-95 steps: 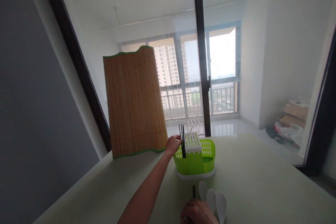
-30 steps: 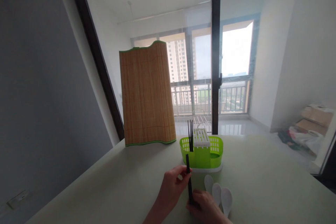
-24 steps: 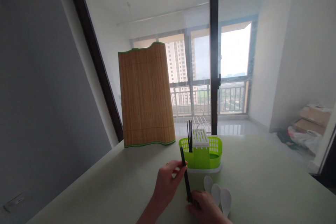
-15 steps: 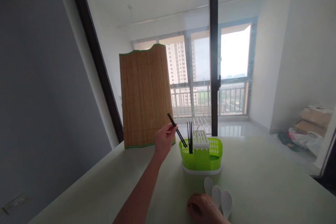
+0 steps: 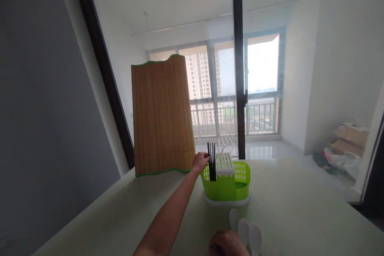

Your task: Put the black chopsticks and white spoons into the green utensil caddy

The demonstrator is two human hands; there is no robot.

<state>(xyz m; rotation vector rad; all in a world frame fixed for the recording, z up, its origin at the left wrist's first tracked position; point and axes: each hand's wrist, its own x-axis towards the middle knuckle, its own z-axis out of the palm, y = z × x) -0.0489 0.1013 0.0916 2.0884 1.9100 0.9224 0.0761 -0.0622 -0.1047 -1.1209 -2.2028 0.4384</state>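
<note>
My left hand (image 5: 201, 162) is at the left end of a green plastic utensil basket (image 5: 220, 191), its fingertips pinched on black chopsticks. These chopsticks (image 5: 212, 164) stand upright in the left compartment as a thin bunch; which of them my fingers hold is partly hidden. Low in the view, my right hand (image 5: 228, 244) rests curled on the table, and whatever lies inside its fingers is out of sight. Touching or close beside it on the right are three white spoons (image 5: 243, 230), bowls pointing away from me. A white slotted piece (image 5: 225, 164) tops the basket's middle.
The pale table (image 5: 288, 208) carries all of this. Behind my left hand a bamboo mat (image 5: 162, 116) with green edging stands upright. Beyond the table is a glass partition with a dark frame post (image 5: 239, 68). Cardboard boxes (image 5: 351, 138) lie on the floor at far right.
My left hand has moved right and down to the basket, bringing the tilted chopsticks upright among the others. My right hand stays curled by the spoons. The camera view has shifted slightly.
</note>
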